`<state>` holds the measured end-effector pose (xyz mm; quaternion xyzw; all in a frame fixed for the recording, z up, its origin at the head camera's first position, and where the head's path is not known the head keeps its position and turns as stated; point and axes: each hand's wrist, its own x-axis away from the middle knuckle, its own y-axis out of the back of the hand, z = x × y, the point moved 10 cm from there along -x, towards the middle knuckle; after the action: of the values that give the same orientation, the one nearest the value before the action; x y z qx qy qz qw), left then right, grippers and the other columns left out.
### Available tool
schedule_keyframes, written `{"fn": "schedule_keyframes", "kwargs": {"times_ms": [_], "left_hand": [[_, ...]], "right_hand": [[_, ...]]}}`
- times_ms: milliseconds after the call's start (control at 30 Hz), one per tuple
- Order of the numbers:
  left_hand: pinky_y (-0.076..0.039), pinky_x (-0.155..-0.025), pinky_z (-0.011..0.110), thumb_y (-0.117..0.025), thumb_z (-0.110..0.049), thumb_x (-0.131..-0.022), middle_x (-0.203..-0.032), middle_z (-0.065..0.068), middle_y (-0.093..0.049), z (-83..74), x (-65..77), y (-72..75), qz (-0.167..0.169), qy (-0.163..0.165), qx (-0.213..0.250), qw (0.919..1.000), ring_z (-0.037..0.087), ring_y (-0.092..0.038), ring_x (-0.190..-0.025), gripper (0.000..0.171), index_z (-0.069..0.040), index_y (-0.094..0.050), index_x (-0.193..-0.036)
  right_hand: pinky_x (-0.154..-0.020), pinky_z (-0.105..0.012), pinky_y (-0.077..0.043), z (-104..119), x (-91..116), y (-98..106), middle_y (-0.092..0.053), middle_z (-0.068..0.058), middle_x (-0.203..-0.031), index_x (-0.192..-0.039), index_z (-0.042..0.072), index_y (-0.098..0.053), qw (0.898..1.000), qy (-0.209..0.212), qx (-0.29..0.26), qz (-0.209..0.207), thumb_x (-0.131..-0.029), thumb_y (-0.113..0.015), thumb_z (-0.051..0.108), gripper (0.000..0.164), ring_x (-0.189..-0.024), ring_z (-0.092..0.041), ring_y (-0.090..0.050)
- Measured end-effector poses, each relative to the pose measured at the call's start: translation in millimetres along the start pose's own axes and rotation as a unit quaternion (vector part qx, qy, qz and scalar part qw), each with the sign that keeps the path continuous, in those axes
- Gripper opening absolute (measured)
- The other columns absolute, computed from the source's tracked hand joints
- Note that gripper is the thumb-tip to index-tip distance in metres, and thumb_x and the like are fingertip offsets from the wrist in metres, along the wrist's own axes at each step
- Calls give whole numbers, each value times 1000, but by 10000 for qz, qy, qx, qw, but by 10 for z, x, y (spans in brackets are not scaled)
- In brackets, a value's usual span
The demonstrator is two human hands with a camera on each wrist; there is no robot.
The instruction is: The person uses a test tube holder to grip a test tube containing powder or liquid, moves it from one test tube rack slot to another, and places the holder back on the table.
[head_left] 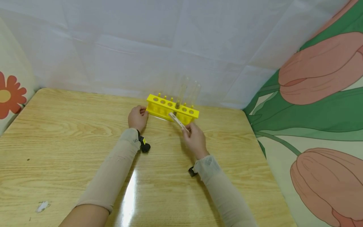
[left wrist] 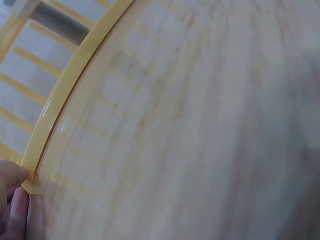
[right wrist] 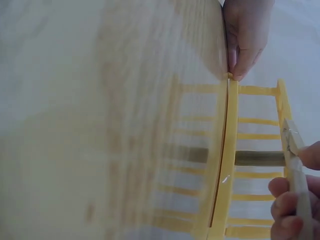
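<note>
A yellow test tube rack [head_left: 151, 97] stands near the back of the table. In one of its holes is a glass test tube [head_left: 181, 91] whose lower part looks dark; that dark section [right wrist: 260, 158] shows between the rack's levels in the right wrist view. My left hand [head_left: 138, 118] pinches the rack's left end, thumb and fingers [left wrist: 15, 177] at the base corner. My right hand [head_left: 195, 138] grips a pale, flat clamp like a wooden test tube holder [head_left: 178, 121]. The clamp's far end is at the rack's front, by the tube; whether it touches the tube is unclear.
Further clear tubes [head_left: 195, 91] stand at the rack's back right, near its yellow pegs [head_left: 159, 94]. A white cloth [head_left: 127, 47] hangs close behind the rack. The glossy wood-grain table [head_left: 85, 138] has a pale worn spot [head_left: 43, 206] at front left. Flower-patterned cloth [head_left: 320, 126] borders the right side.
</note>
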<state>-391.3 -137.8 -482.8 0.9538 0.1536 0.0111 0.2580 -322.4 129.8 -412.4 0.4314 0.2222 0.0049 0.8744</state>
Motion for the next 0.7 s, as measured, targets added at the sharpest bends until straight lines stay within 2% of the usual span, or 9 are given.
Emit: {"fn": "schedule_keyframes", "kwargs": {"times_ms": [300, 700], "left_hand": [[-53, -98, 43, -59, -13, -101, -119, 20, -62, 16, -12, -13, -22, -22, 28, 10000, 33, -62, -111, 27, 3, -64, -122], [-54, -97, 43, -60, -14, -101, -118, 19, -62, 35, -16, -16, -47, -20, 72, 10000, 33, -62, -109, 27, 2, -65, -122]], "right_hand": [[-51, -31, -42, -40, 9, -50, -62, -9, -80, -95, 2, -66, 9998, -22, 86, 165, -96, -69, 17, 16, -59, -17, -47], [-55, -33, -46, -138, 15, -111, -65, -8, -86, -98, 4, -66, 9972, -448, 242, 541, -98, -68, 22, 18, -62, -17, -51]]}}
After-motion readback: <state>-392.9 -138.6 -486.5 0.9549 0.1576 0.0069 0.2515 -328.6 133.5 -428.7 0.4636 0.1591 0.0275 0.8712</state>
